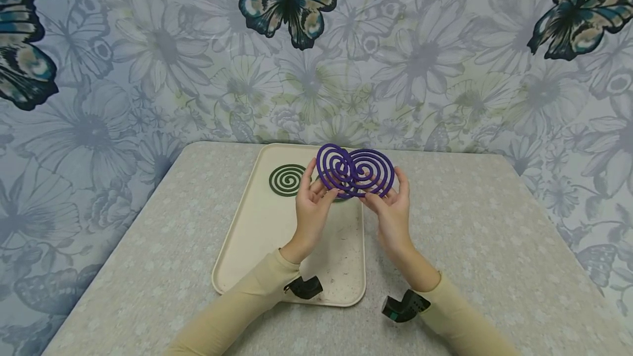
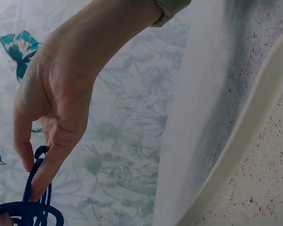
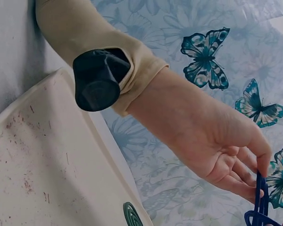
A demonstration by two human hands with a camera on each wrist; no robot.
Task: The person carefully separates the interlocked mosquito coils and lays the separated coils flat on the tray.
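Note:
Two purple mosquito coils (image 1: 371, 172) overlap, their spirals crossing in the middle, raised over the far end of the cream tray (image 1: 277, 251). My left hand (image 1: 312, 207) pinches the left coil by its outer ring, thumb in front and fingers behind. With thumb and fingers, my right hand (image 1: 393, 213) holds the outer edge of the right coil. In the left wrist view, fingers pinch the rim of a coil (image 2: 26, 209) seen nearly edge-on. The right wrist view also catches the coils (image 3: 262, 207) edge-on at its lower corner.
A green mosquito coil (image 1: 288, 180) lies flat on the tray's far left part; another green piece shows partly behind my hands. Dark reddish crumbs (image 3: 30, 127) dot the tray. Black wrist cameras (image 1: 405, 306) sit at both cuffs. A butterfly-patterned backdrop (image 1: 316, 70) rises behind the table (image 1: 470, 224).

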